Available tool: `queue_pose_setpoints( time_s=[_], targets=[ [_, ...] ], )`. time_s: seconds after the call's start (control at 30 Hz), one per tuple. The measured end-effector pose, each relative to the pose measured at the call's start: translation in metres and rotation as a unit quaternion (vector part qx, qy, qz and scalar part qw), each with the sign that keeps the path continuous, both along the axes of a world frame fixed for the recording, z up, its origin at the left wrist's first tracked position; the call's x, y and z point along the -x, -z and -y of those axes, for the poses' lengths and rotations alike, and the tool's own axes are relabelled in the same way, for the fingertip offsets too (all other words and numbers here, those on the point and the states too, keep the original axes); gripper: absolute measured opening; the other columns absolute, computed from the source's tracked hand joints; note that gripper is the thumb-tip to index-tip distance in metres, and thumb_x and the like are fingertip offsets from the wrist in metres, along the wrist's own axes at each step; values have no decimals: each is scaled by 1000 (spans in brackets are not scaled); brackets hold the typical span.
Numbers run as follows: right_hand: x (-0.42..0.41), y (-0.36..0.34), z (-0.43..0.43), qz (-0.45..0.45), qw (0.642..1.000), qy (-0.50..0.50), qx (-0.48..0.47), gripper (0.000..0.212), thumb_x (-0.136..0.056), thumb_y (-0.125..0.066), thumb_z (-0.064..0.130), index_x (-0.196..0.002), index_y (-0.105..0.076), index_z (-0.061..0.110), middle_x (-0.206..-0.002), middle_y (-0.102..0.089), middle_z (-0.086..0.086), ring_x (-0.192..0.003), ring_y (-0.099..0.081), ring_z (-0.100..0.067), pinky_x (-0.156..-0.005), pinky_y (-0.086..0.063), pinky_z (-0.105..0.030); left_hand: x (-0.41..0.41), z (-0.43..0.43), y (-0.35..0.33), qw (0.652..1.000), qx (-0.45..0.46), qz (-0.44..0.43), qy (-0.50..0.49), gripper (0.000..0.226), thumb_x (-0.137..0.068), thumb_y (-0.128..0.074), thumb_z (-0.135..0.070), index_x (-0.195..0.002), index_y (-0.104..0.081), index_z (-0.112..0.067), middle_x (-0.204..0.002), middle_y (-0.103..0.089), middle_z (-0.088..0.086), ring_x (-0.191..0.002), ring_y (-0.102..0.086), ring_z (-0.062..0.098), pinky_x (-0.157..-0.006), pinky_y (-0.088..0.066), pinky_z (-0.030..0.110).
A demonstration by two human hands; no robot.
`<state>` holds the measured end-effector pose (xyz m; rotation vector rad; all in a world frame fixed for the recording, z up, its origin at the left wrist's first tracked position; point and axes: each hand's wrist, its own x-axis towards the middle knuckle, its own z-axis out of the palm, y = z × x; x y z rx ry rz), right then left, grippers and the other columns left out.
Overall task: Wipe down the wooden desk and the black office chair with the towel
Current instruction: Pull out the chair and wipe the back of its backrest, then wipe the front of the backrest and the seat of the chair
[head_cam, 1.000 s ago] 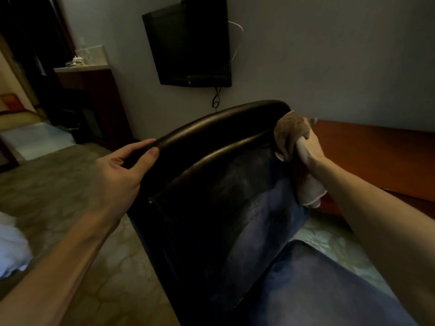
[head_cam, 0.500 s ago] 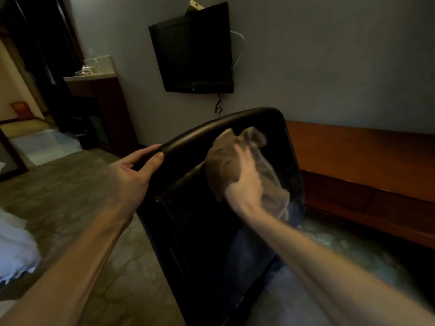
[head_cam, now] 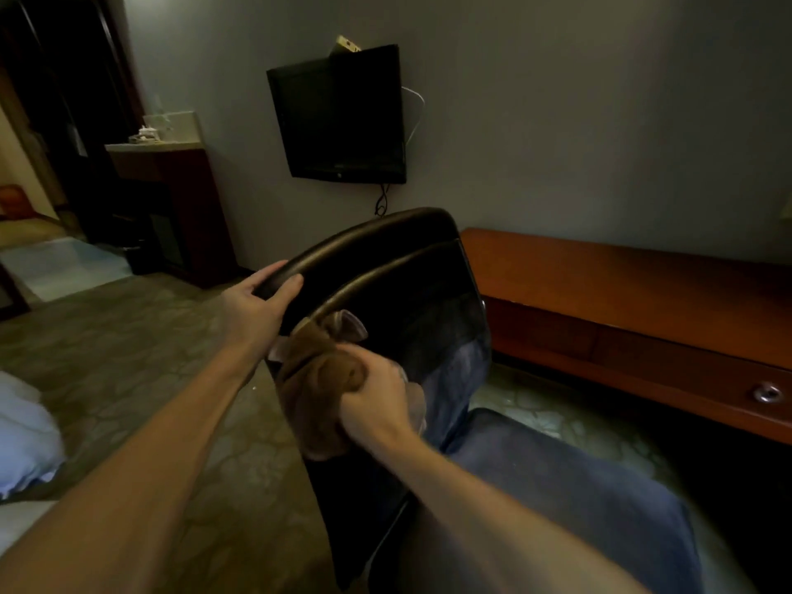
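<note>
I count two hands, one towel, one chair and one desk on my feed. Far left lies a pale, rumpled heap of white bedding (head_cam: 21,439). The left hand (head_cam: 256,308) reaches forward, its fingers and thumb wrapped over the top rail of the black padded office chair (head_cam: 411,293). The crumpled brown cloth towel (head_cam: 317,392) is bunched against the left edge of the backrest, clenched in the right hand (head_cam: 377,407), which I see knuckles up. The long reddish wooden desk (head_cam: 621,293) runs along the wall at right.
</note>
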<state>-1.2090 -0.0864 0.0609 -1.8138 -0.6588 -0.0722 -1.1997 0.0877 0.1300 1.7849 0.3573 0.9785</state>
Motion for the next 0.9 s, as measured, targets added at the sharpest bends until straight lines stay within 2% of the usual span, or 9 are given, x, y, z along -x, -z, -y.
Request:
queue_pose_setpoints(
  time_s=[0.07, 0.13, 0.2, 0.27, 0.37, 0.5, 0.6, 0.73, 0.9],
  targets=[
    [9, -10, 29, -54, 997, -18, -43, 33, -84, -55, 15, -111, -73, 22, -95, -72, 8, -90, -67, -7, -89, -56, -31, 14, 8, 0, 1000, -13, 10, -13, 40, -90, -78, -26, -127, -71, -12, -102, -72, 4, -90, -66, 9, -70, -49, 6],
    [29, -13, 63, -52, 990, 33, -126, 21, -93, -60, 4, -96, -71, 22, -87, -69, 9, -80, -61, -6, -82, -55, -33, 32, 13, 3, 999, -33, -1, -24, 44, -90, -78, -30, -130, -70, -12, -108, -70, 1, -99, -65, 9, -77, -49, 7],
    [45, -12, 98, -48, 973, 86, -211, 17, -93, -67, 8, -85, -72, 22, -81, -72, 12, -75, -60, 4, -74, -52, -26, 47, 15, 6, 999, -34, -18, -33, 48, -89, -76, -39, -132, -69, -18, -112, -69, -4, -106, -65, 8, -91, -50, 15],
    [58, -6, 132, -69, 962, 111, -241, 12, -91, -70, 18, -83, -76, 25, -86, -77, 13, -82, -67, 4, -76, -55, -22, 60, 21, 8, 999, -20, -15, -30, 51, -87, -74, -43, -133, -69, -22, -115, -70, -6, -108, -66, 6, -99, -51, 21],
    [76, 7, 173, -107, 956, 139, -236, 12, -89, -70, 30, -88, -78, 22, -94, -79, 2, -90, -72, -9, -85, -58, -34, 74, 35, 6, 1000, 7, 7, -29, 50, -86, -73, -46, -131, -70, -26, -115, -72, -9, -105, -66, 2, -97, -50, 16],
    [100, 20, 204, -127, 944, 188, -239, 18, -91, -69, 31, -91, -76, 14, -92, -78, -4, -91, -73, -18, -87, -59, -44, 89, 45, 2, 999, -8, -11, -41, 51, -87, -69, -48, -134, -67, -29, -120, -69, -11, -108, -59, -3, -87, -38, 2],
    [111, 20, 218, -129, 937, 218, -239, 14, -94, -67, 30, -92, -76, 19, -91, -78, -1, -94, -74, -21, -90, -60, -45, 94, 50, 0, 999, -12, -20, -38, 50, -90, -69, -46, -136, -65, -27, -131, -68, -4, -114, -59, 3, -93, -38, 7],
    [122, 15, 216, -116, 936, 218, -249, 15, -94, -69, 32, -95, -75, 18, -95, -78, -3, -99, -73, -25, -96, -57, -51, 96, 55, 0, 999, 0, -20, -25, 50, -90, -70, -44, -136, -66, -25, -130, -68, -5, -110, -58, 0, -90, -38, 6],
    [125, 13, 198, -83, 954, 193, -215, 13, -93, -71, 31, -96, -77, 20, -95, -78, 0, -97, -73, -19, -92, -59, -45, 98, 51, 4, 1000, 3, -15, -17, 54, -90, -69, -46, -139, -64, -24, -132, -68, -3, -122, -61, 11, -108, -44, 20]
  ],
)
